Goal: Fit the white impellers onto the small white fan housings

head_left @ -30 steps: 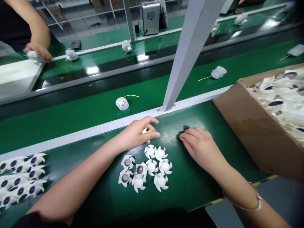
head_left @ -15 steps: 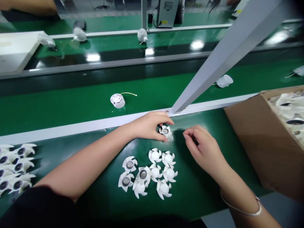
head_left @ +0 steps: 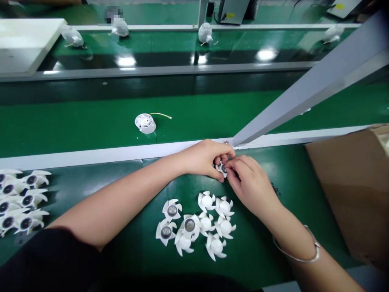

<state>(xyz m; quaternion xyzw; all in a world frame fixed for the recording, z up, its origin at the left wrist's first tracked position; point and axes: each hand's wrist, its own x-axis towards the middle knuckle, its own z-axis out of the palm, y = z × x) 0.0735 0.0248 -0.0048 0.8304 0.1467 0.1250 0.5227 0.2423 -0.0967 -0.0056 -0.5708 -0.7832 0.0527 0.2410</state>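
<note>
Head view: left hand at the near green bench, thumb and fingers curled round 1 white fan wheel, gripping it at the blades; fan wheel sits between the 2 hands, close to the pale rail, dark hub ring partly in sight; right hand meets it from the other side, thumb and fingertips bent in at the hub; cannot tell whether they pinch a small part or only press there; silvery bangle on the right wrist.

Below the hands, a loose cluster of 9 more wheels; 3 with grey hubs up, 6 with white caps up; small dark bits just beside the right hand; rows of wheels at far left; cardboard box at right; beyond the rail, a white housing with a yellowish wire lies on the green belt.
</note>
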